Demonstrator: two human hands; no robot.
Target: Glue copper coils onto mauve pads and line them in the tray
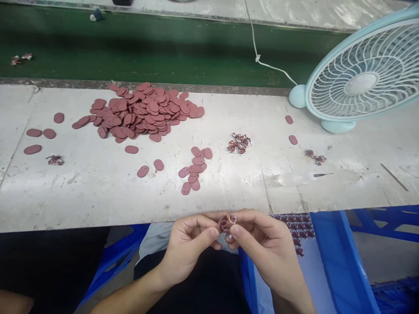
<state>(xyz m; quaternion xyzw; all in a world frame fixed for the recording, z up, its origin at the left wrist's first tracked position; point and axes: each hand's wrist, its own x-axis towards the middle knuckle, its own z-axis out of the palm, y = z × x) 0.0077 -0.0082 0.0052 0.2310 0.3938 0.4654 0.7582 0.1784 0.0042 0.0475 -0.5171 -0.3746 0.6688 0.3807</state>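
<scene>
The left hand (191, 248) and the right hand (266, 244) both keep their fingers narrow, pinching one small dark red piece (225, 224) between the fingertips. This piece is just beside the near edge of the table (108, 192).

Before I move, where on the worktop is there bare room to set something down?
The broadest bare patch of worktop runs along the near edge, to the left of the left hand. Another lies between the large pile of red ovals and the two ovals beside the fan. It is crowded at that pile and at the smaller oval cluster in front.
</scene>
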